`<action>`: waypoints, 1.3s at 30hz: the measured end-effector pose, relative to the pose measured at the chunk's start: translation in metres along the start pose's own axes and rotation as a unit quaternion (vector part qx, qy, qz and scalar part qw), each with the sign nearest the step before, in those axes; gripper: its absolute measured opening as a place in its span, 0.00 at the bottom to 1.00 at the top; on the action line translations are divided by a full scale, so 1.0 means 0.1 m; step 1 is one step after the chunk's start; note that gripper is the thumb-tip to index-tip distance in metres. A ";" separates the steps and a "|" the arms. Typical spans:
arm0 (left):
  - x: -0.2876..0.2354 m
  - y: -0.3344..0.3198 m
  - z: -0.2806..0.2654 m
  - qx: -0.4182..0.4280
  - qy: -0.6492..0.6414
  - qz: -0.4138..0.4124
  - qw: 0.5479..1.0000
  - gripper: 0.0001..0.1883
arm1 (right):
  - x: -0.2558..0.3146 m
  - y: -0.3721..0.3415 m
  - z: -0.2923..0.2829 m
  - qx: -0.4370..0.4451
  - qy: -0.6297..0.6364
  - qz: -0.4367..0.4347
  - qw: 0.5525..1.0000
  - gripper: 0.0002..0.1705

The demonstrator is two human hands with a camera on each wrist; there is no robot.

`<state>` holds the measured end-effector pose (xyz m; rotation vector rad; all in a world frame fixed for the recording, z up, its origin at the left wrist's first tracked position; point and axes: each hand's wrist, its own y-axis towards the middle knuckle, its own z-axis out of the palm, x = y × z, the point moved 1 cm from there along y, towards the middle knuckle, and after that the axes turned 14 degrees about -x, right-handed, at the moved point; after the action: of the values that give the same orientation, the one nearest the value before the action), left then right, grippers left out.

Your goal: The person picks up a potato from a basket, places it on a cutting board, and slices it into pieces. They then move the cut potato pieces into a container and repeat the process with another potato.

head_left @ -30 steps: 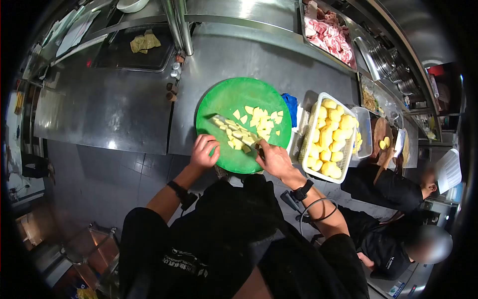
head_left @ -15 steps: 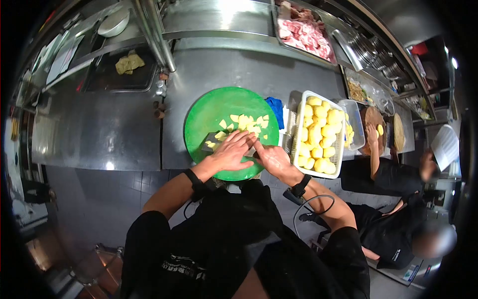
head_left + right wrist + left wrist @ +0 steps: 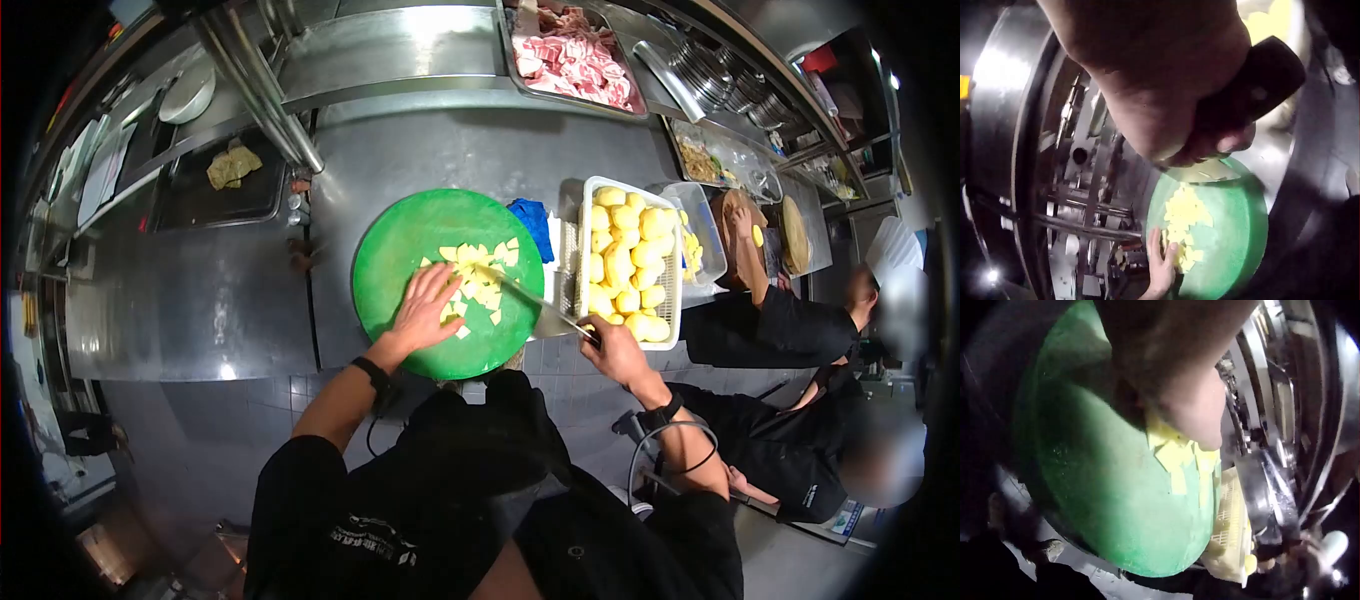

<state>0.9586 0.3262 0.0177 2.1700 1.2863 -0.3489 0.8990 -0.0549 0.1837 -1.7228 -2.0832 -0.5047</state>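
A round green cutting board (image 3: 395, 245) lies on the steel counter, with cut potato pieces (image 3: 470, 262) gathered near its middle. My left hand (image 3: 425, 310) is over the board, its fingers extended at the left side of the pieces. Off the board's right edge, my right hand (image 3: 615, 352) grips a knife by its dark handle (image 3: 1266, 81). The knife's blade (image 3: 537, 299) slants up and left, its far end over the pieces. In the left wrist view my left hand (image 3: 1188, 403) covers part of the potato pile.
A white basket (image 3: 677, 300) of peeled potatoes (image 3: 620, 265) stands right of the board, a blue cloth (image 3: 532, 228) between them. Beyond are a clear tub (image 3: 712, 235) and another person's hand (image 3: 740, 220) at a wooden board. A tray of sliced meat (image 3: 575, 65) sits at the back.
My left hand covered the blade half a second ago; it is now apart from it, flat beside the pieces. My right hand has drawn the knife rightward, toward the basket. The camera view has shifted.
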 end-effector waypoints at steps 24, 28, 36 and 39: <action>-0.42 -0.14 0.65 -0.149 0.016 -0.047 0.988 0.45 | 0.39 -0.83 2.72 0.069 0.507 0.422 0.749 0.20; -0.46 -0.15 0.63 -0.196 -0.004 -0.089 0.977 0.33 | 0.57 -0.62 2.32 0.093 0.541 0.394 0.737 0.17; -0.89 0.15 0.26 -0.259 -0.018 -0.097 0.961 0.30 | 0.50 -0.59 1.99 0.099 0.508 0.277 0.809 0.20; -1.21 0.62 0.02 -0.290 0.000 -0.058 0.955 0.31 | 0.46 -0.41 1.49 0.105 0.522 0.282 0.798 0.17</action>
<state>0.9517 0.2166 0.0984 1.6018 1.3173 -0.0059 0.8403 0.0517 0.0782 -1.3259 -0.7628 -0.7511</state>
